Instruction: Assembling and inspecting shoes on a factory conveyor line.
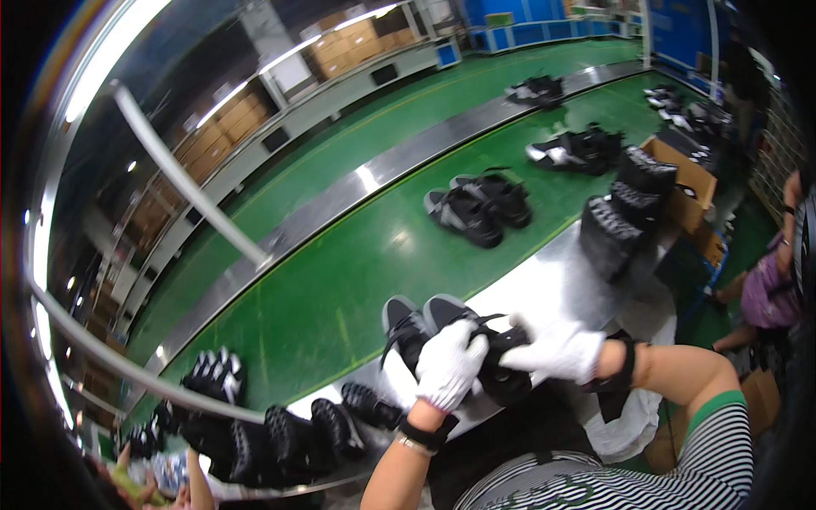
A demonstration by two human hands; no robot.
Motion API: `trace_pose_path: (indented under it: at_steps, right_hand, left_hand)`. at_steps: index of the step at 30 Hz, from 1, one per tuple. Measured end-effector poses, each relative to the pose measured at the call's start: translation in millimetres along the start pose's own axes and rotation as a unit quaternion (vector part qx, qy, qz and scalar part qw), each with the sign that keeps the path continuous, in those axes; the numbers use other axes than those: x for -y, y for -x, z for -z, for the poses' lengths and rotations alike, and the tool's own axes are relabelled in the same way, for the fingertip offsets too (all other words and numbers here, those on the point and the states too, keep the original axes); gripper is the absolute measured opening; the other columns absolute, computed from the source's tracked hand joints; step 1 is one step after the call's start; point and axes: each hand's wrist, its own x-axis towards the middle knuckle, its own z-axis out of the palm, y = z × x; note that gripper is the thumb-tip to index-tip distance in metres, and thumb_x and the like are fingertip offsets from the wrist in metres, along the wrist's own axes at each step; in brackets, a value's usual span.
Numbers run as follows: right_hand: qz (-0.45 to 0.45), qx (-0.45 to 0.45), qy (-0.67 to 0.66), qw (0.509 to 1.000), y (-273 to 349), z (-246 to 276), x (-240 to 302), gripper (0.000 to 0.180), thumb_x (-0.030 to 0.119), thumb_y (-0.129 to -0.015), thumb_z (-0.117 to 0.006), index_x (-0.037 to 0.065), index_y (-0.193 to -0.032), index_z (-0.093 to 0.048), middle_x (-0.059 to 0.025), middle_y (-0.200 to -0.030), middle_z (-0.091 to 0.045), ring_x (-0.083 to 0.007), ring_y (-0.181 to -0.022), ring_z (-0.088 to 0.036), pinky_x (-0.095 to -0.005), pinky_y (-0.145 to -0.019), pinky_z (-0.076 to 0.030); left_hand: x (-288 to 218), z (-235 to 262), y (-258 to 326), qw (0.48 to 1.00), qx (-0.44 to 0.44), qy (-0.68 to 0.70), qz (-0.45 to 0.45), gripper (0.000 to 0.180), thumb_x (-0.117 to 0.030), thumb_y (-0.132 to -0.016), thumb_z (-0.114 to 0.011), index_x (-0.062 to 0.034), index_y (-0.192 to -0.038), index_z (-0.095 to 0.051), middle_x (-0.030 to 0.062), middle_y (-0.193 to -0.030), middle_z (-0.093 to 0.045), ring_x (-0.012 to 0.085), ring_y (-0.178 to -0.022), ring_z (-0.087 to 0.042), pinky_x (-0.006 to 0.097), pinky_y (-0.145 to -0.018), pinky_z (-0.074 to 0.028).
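A pair of black sneakers with grey toe edges lies before me on the metal ledge at the edge of the green belt. My left hand (450, 365), in a white knit glove, is closed over the middle of the right-hand sneaker (444, 313). At that shoe's collar my right hand (557, 350), gloved the same way, has thumb and fingers around a black part; motion blurs it slightly. The left-hand sneaker (401, 319) sits alongside, partly hidden by my left hand.
On the green belt (340, 314) stand a black-and-grey pair (480, 208) and further pairs beyond. Stacked black shoe pieces (625, 212) rest on the ledge at right, by an open carton (684, 174). Several black shoes (293, 438) line the ledge at left. People are at both sides.
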Motion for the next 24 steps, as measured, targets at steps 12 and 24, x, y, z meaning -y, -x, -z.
trace_pose_path:
  at_steps: [12,24]
  right_hand:
    - [0.115,-0.002,0.245,0.963,-36,-3,-29,0.061,0.045,-0.079,-0.077,0.001,-0.118,-0.059,-0.0228,-0.108,-0.066,-0.0377,-0.100,-0.064,-0.0430,-0.089,-0.051]
    - [0.165,-0.131,0.342,0.916,-74,-34,-70,0.021,0.022,-0.083,-0.065,0.003,-0.092,-0.068,-0.0217,-0.086,-0.070,-0.0379,-0.079,-0.068,-0.0447,-0.072,-0.054]
  left_hand:
    - [0,-6,6,1.000,-0.007,-0.010,-0.024,0.022,-0.017,-0.083,-0.067,-0.0058,-0.101,-0.071,0.0157,-0.094,-0.070,0.0340,-0.090,-0.068,0.041,-0.082,-0.054]
    - [-18,-19,7,0.987,0.011,-0.110,-0.114,0.013,-0.015,-0.081,-0.067,-0.0105,-0.093,-0.070,0.0114,-0.084,-0.066,0.0323,-0.077,-0.067,0.042,-0.069,-0.054]
